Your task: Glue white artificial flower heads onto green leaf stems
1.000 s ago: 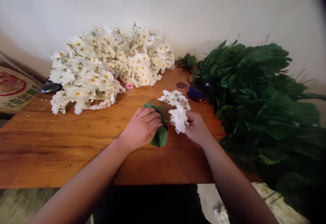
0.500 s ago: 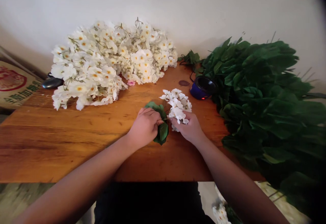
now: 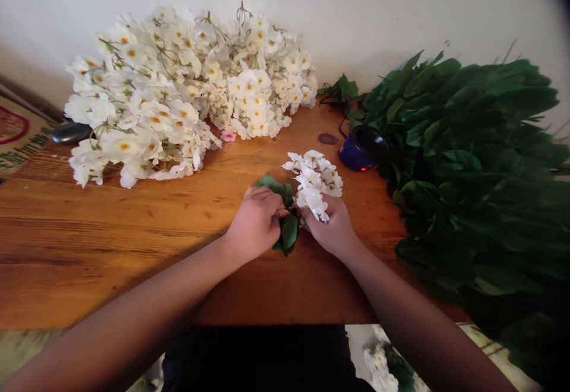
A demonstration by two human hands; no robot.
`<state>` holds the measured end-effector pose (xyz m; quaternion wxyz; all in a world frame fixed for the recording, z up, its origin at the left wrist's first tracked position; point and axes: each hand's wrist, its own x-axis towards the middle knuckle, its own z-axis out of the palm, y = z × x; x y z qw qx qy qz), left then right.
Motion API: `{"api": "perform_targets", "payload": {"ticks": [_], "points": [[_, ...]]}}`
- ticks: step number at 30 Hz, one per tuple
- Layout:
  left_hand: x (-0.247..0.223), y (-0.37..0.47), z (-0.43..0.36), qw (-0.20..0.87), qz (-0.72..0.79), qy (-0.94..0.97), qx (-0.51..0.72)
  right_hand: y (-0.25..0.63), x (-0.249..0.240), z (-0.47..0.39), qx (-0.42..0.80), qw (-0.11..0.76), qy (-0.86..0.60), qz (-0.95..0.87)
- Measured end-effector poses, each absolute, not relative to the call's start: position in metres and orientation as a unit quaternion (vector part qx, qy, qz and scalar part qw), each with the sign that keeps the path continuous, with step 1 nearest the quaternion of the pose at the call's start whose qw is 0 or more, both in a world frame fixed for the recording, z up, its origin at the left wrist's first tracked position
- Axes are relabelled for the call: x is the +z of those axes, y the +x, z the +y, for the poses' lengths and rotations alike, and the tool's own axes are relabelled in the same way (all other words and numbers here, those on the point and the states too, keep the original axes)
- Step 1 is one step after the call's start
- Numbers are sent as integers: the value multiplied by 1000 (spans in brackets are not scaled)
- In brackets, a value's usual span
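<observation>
Near the middle of the wooden table, my left hand (image 3: 256, 223) is closed around a small cluster of green artificial leaves (image 3: 289, 230). Leaf edges stick out above and below its fingers. Just to the right, my right hand (image 3: 332, 225) grips a bunch of white artificial flowers (image 3: 312, 179) low down, with the blossoms spreading up over the fingertips. The two hands are close together, and the flowers' stem end meets the leaves between them. My fingers and the leaves hide the exact joint.
A big heap of white flowers (image 3: 178, 95) covers the table's back left. At the right lies a large pile of green leaves (image 3: 467, 160). A small blue pot (image 3: 356, 149) with a red light stands beside it. A pink blossom (image 3: 228, 136) and a dark rounded object (image 3: 71, 133) lie farther left.
The camera view has shifted and come slightly closer to the table. Both hands keep their holds; the flowers and leaves appear a little closer together.
</observation>
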<state>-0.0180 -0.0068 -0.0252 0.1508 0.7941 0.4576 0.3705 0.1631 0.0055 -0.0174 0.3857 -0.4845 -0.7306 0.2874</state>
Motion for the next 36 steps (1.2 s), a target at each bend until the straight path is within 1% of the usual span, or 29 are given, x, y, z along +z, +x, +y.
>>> {"api": "perform_targets", "payload": {"ticks": [3,7,13,17,21,25,31,36], "points": [[-25,-20,-6,158,450,794,376,162,-15,4,292,389,-485,-727],[-17,-26,-7,164,442,800,371,165,-8,2,335,398,-495,-696],[-6,-35,-7,136,434,833,316,175,-7,4,358,443,-516,-640],[-2,-36,-6,137,431,834,316,180,-8,5,375,447,-508,-633],[1,-37,-6,138,432,834,313,179,-8,5,403,469,-507,-601],[0,-35,-6,139,435,834,311,176,-8,7,426,489,-506,-569],[-7,-33,-5,155,428,828,328,173,-9,10,460,491,-504,-541],[-10,-34,-3,166,423,824,338,172,-9,10,459,498,-501,-538]]}}
